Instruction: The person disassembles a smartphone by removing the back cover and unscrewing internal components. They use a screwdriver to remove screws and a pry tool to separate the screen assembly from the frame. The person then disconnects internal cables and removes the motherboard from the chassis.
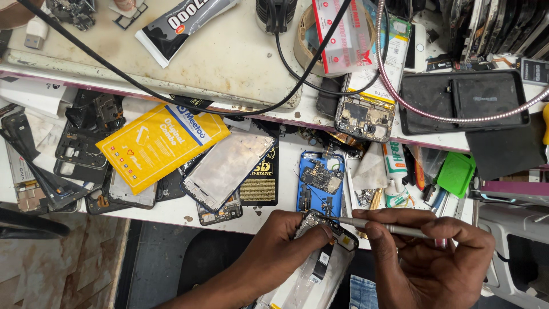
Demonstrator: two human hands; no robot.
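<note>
Opened phone (320, 257) at bench edge (171, 213); pouch (160, 143) left, behind.

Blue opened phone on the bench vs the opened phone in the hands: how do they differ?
The blue opened phone lies flat on the bench, untouched; the held phone is tilted off the bench edge, gripped by the left hand. The right hand holds a metal tool to the held phone only. Both show exposed internals.

Single head-worn view, aimed steeply down at a cluttered workbench

The bench (229, 63) is seen from above and fills the upper two thirds of the frame; its front edge is crossed near the bottom, where the left hand (286, 240) and right hand (434, 252) are caught close up, lower centre and lower right.
</note>
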